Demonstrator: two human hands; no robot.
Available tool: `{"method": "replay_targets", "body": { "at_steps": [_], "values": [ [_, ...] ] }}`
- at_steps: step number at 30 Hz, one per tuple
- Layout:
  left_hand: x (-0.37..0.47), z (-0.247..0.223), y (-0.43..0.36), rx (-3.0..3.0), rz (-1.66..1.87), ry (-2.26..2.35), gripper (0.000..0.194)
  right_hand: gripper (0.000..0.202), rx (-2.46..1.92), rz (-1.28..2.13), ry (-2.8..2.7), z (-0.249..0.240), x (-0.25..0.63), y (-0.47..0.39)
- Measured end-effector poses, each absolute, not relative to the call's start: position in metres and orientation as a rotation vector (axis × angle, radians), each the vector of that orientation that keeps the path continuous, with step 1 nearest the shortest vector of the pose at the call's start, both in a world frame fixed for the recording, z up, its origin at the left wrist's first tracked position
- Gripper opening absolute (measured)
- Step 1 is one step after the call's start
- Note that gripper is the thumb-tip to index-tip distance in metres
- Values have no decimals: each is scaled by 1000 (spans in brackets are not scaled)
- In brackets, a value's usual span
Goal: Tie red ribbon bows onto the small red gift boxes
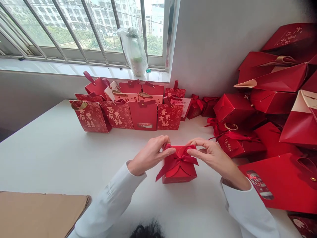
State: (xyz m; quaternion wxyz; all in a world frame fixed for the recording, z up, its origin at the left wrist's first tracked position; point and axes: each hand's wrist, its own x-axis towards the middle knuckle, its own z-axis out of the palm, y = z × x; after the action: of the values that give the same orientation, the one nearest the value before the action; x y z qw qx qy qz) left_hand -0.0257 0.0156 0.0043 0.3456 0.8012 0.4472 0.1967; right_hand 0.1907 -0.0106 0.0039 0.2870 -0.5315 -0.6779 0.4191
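Observation:
A small red gift box [179,177] with overlapping petal flaps on top stands upright on the white table in front of me. Around its top runs a red satin ribbon [182,159], tied in a bow at the middle, with one tail hanging past the left edge. My left hand [158,152] pinches the left loop of the bow between thumb and fingers. On the other side, my right hand [208,152] pinches the right loop the same way. The fingertips partly cover both loops.
Red gift bags with gold lettering [116,115] stand in rows below the window. At the right, a heap of red boxes and bags [272,99] crowds the table. Flat cardboard [42,213] lies at the front left. A bagged cup [136,56] stands on the windowsill.

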Motion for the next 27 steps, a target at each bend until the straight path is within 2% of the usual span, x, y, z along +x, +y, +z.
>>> {"method": "replay_targets", "body": {
  "at_steps": [4, 13, 18, 27],
  "values": [
    [-24, 2, 17, 2045, 529, 1161, 28, 18, -1522, 905, -1815, -6, 186, -5],
    [-18, 2, 13, 2030, 597, 1199, 26, 17, -1507, 967, -1803, -3, 181, -8],
    [-14, 7, 4, 2023, 695, 1201, 18, 18, -1515, 1016, -1823, 1, 181, -12],
    [-7, 3, -2, 2142, 396, 1300, 20, 26, -1505, 1002, -1794, 5, 181, -15]
  ]
}}
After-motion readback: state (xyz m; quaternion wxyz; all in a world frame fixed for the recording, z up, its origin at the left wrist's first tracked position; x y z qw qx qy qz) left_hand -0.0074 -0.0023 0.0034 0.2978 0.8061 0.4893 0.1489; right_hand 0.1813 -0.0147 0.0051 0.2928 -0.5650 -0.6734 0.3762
